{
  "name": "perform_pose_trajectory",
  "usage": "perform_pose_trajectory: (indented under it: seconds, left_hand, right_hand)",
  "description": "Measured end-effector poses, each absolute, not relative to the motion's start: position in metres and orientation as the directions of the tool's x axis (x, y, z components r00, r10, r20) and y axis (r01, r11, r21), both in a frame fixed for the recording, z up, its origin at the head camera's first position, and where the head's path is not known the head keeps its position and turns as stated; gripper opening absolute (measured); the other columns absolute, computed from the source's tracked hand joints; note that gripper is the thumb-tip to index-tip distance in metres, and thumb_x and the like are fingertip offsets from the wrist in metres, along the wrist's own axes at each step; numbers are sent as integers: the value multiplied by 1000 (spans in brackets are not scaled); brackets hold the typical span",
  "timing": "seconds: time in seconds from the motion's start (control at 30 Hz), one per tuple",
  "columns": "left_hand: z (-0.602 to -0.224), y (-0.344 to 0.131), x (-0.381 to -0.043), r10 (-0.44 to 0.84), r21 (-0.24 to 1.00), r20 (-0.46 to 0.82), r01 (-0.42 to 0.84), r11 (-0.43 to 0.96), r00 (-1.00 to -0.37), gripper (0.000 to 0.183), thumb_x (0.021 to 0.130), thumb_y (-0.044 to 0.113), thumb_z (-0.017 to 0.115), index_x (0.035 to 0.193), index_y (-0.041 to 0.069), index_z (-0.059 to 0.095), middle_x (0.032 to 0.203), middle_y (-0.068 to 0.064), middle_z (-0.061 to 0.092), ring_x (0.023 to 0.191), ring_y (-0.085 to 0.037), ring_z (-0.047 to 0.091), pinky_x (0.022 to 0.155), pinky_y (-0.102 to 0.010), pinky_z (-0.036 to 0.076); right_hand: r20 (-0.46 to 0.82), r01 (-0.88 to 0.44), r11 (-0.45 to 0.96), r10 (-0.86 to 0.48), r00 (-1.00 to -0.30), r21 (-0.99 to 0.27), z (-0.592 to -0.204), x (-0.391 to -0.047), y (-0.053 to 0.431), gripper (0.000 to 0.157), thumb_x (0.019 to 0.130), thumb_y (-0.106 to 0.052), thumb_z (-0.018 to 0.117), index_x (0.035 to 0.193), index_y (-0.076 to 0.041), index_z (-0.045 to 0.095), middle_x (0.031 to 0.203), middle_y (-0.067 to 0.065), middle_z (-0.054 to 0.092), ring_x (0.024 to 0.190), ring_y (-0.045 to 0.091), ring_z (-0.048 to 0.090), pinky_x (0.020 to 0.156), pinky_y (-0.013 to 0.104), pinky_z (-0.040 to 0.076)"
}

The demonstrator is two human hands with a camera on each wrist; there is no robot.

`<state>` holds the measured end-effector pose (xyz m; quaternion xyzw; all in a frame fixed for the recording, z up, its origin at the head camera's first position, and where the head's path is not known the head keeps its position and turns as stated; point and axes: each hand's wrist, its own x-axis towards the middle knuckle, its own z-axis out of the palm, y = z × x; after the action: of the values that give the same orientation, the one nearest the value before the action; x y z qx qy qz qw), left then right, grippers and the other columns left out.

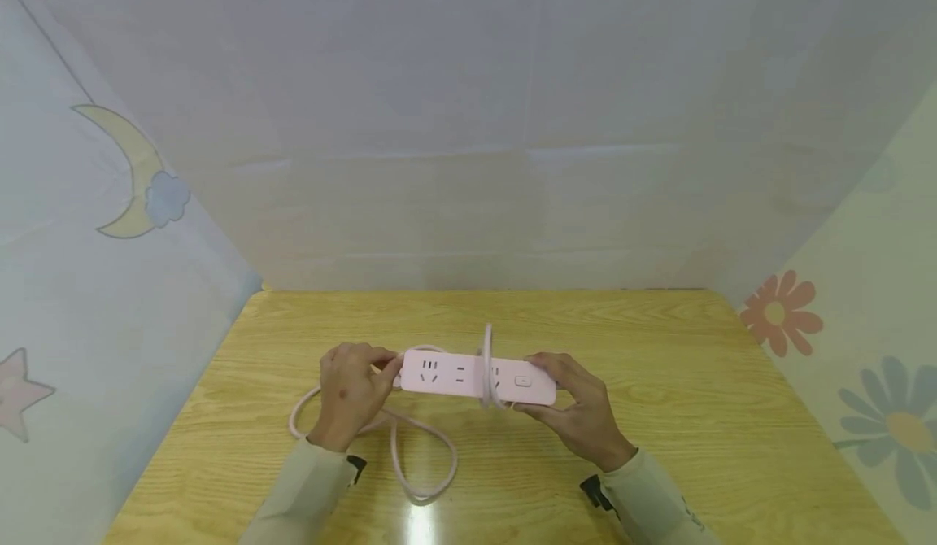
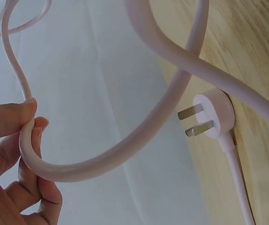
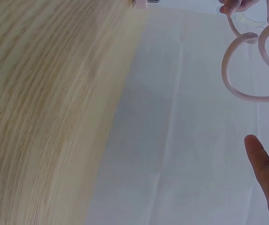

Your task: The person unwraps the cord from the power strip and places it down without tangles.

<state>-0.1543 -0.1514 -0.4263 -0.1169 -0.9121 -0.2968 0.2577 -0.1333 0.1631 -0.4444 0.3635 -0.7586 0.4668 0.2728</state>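
A pale pink power strip (image 1: 442, 374) is held level above the table, its sockets and switch facing up. My right hand (image 1: 586, 411) grips its right end, thumb and fingers on opposite long edges. Beside the strip's left end, my left hand (image 1: 351, 386) pinches the pink cable (image 2: 96, 168) between thumb and fingertips. One turn of cable is wound around the strip right of its middle. The two-pin plug (image 2: 214, 112) lies on the table in the left wrist view. Only some fingers (image 3: 261, 161) of the right hand appear in the right wrist view.
Loose cable loops lie on the wooden table (image 1: 703, 415) under and left of the left hand. A pale sheet (image 1: 468, 122) hangs behind the table's far edge. Printed panels stand at both sides, with a moon (image 1: 132, 175) on the left and flowers (image 1: 782, 313) on the right.
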Motion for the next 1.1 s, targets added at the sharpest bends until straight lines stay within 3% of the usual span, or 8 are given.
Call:
perform_pose_trajectory:
  seconds: [0.17, 0.5, 1.1]
  left_hand:
    - [-423, -153, -157, 56, 467, 598, 405, 786, -799, 10, 78, 15, 86, 76, 9, 79, 70, -3, 71, 71, -27, 63, 86, -61, 44]
    - [-414, -155, -162, 42, 450, 651, 431, 782, -758, 11, 77, 13, 87, 77, 6, 79, 69, -3, 71, 69, -28, 64, 85, -62, 45]
    - [-396, -158, -170, 25, 417, 751, 504, 757, -659, 12, 75, 11, 88, 79, 4, 80, 68, -5, 71, 64, -29, 64, 71, -52, 49]
  right_hand:
    - [749, -807, 288, -306, -587, -515, -444, -132, 163, 53, 91, -37, 70, 123, 5, 62, 112, 17, 65, 98, 16, 64, 77, 18, 55]
    - [747, -807, 276, -307, -589, -522, -442, -131, 162, 54, 91, -37, 71, 120, 8, 62, 112, 17, 65, 98, 16, 64, 78, 19, 55]
    - [749, -811, 250, -312, -585, -529, -445, -131, 164, 55, 90, -35, 72, 121, 9, 62, 111, 19, 65, 96, 17, 64, 77, 19, 56]
